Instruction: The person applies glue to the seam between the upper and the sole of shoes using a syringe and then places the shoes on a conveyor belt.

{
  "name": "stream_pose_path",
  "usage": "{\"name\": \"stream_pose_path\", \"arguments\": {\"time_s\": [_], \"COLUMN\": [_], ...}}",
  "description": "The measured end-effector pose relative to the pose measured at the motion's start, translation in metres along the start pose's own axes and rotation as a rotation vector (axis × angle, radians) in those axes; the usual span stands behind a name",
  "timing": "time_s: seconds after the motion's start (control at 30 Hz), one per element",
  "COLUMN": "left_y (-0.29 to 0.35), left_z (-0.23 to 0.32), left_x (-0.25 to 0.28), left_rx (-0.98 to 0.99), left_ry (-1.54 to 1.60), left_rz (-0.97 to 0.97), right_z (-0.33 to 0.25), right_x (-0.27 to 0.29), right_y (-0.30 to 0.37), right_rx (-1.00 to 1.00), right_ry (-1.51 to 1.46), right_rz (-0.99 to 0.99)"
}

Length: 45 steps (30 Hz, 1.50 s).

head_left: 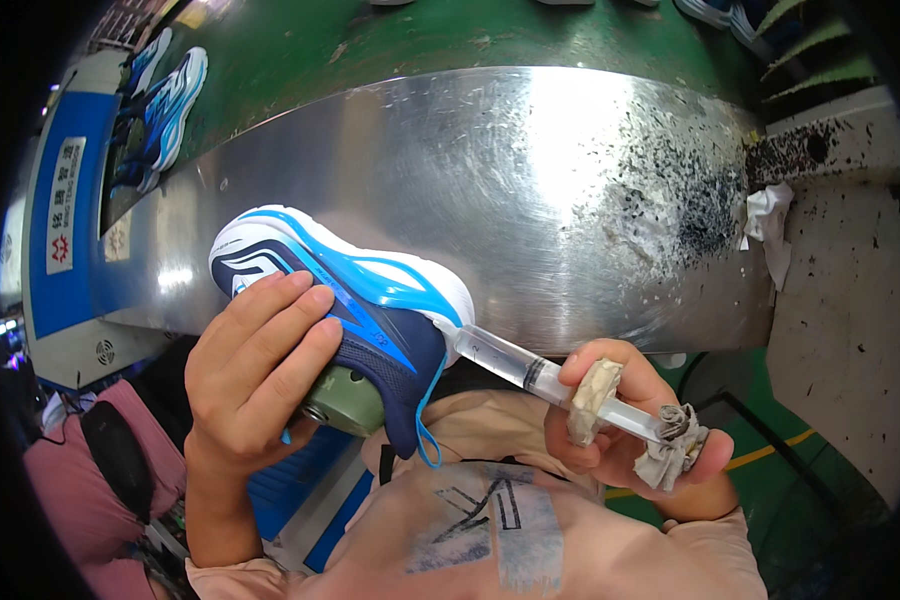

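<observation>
A navy and blue sports shoe (390,325) with a white and blue sole lies on its side above the near edge of a metal table. A green shoe last (348,400) fills its opening. My left hand (260,365) grips the shoe, fingers laid across its upper. In my right hand (620,420) is a clear syringe (510,362), its tip touching or very close to the heel where sole and upper meet. Wrapping covers the syringe's finger flange (593,402) and its plunger end (672,448), where my thumb rests.
The metal table (400,150) carries dark stains at its right. Beyond it, a green surface (370,45) bears more shoes (173,105) at the far left. Crumpled white paper (767,225) hangs at the table's right end. A blue and white machine panel (70,230) stands left.
</observation>
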<state>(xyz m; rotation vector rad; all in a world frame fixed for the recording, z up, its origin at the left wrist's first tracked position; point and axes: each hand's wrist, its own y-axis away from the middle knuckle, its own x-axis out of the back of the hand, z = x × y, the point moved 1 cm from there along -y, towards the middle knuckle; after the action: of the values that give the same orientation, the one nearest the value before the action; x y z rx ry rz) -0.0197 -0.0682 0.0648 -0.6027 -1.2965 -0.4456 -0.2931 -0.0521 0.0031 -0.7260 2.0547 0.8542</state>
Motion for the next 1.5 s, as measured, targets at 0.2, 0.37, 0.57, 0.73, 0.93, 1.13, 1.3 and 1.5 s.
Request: {"name": "stream_pose_path", "arguments": {"time_s": [0.2, 0.37, 0.57, 0.73, 0.93, 1.13, 1.3, 1.5], "left_y": [-0.024, -0.05, -0.057, -0.06, -0.065, -0.077, -0.08, -0.073], "left_z": [-0.012, -0.028, -0.007, 0.024, 0.045, 0.056, 0.052, 0.04], "left_x": [0.002, 0.002, 0.0, -0.007, -0.018, -0.012, -0.01, -0.013], "left_rx": [-0.074, -0.212, -0.068, 0.234, 0.427, 0.613, 0.633, 0.675], "left_ry": [0.034, 0.028, -0.032, 0.024, 0.047, 0.085, 0.058, 0.15], "left_rz": [-0.079, -0.187, -0.206, -0.113, -0.002, -0.044, -0.053, -0.021], "right_z": [0.019, 0.024, 0.026, 0.026, 0.03, 0.052, 0.068, 0.073], "right_x": [0.003, -0.006, 0.0, -0.004, -0.016, -0.028, -0.027, -0.041], "right_y": [0.003, -0.004, 0.004, 0.013, 0.016, 0.013, 0.013, 0.017], "right_rx": [0.146, 0.228, 0.322, 0.397, 0.449, 0.544, 0.613, 0.524], "right_ry": [-0.088, -0.033, -0.154, -0.134, -0.149, -0.028, 0.288, 0.356], "right_rz": [0.031, 0.137, 0.115, 0.102, 0.112, 0.034, 0.007, 0.096]}}
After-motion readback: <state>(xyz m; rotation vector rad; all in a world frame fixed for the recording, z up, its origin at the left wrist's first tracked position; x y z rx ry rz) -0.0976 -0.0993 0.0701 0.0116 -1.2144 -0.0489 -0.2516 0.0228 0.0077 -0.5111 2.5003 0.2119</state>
